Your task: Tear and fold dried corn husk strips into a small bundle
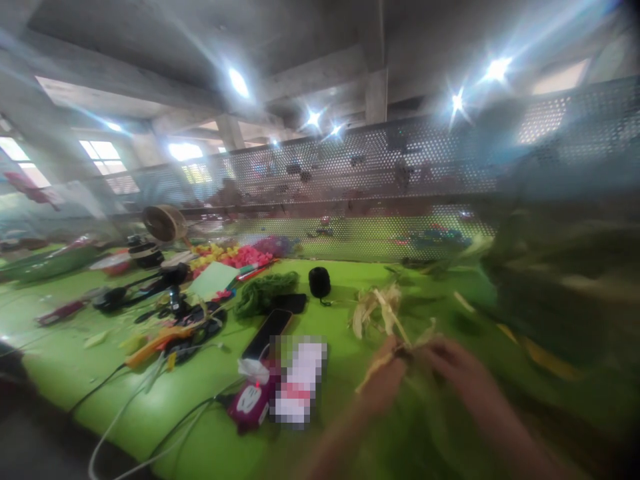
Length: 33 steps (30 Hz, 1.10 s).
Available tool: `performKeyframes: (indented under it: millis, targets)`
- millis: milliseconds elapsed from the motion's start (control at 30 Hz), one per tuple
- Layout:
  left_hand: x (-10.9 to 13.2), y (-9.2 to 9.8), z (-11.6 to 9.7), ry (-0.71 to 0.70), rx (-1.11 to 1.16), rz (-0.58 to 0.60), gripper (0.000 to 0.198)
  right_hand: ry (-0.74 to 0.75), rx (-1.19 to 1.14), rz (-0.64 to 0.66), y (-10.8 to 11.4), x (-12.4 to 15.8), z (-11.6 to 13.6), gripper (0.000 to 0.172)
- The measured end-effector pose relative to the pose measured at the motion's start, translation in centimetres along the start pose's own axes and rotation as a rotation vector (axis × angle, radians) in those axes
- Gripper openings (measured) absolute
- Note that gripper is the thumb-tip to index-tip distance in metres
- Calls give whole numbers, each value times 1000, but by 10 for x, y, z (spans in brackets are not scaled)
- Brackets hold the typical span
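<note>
My left hand (pixel 386 379) is closed around the lower part of a pale yellow leafy stem (pixel 380 308), whose papery petals or leaves fan out above my fingers. Close beside it, my right hand (pixel 449 360) has its fingers pinched together at the same stem's base. Blur hides exactly what those right fingers grip. Both hands are held over the right part of the bright green table (pixel 345 413). Just beyond the leafy piece stands a black spool of thread (pixel 319 283).
Left of my hands lie a dark phone (pixel 267 333), a pixelated card (pixel 301 381) and a purple case (pixel 250 403). Farther off are a green fibre bundle (pixel 263 293), an orange-handled tool (pixel 157 347) with cords, and pink and yellow pieces (pixel 240 257). A perforated partition (pixel 350 180) stands behind.
</note>
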<state>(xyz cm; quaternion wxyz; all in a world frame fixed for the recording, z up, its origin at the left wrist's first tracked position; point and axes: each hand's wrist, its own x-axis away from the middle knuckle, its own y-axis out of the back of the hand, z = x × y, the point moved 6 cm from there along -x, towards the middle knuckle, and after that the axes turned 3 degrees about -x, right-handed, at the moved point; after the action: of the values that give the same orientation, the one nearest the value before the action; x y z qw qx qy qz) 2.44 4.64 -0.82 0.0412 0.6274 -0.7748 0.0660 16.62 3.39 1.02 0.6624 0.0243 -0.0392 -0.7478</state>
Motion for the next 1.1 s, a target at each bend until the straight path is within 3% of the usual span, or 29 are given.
performKeyframes:
  millis: [167,300,500,733,1100]
  targets:
    - [-2,-3,-3,-88,-111,53,9,43,116,-19,0,3,7,23]
    - [0,2,-4,-142,-213,-8,12,89,207,-55,1,6,14,21]
    - [-3,6,-2,-158,-164,-101,10,198,321,-24,-3,9,11,21]
    - [-9,5,8,-115,91,-30,20,159,267,-74,4,7,11,23]
    - [-7,5,4,-205,-34,-46,12,249,415,-48,1,10,8,23]
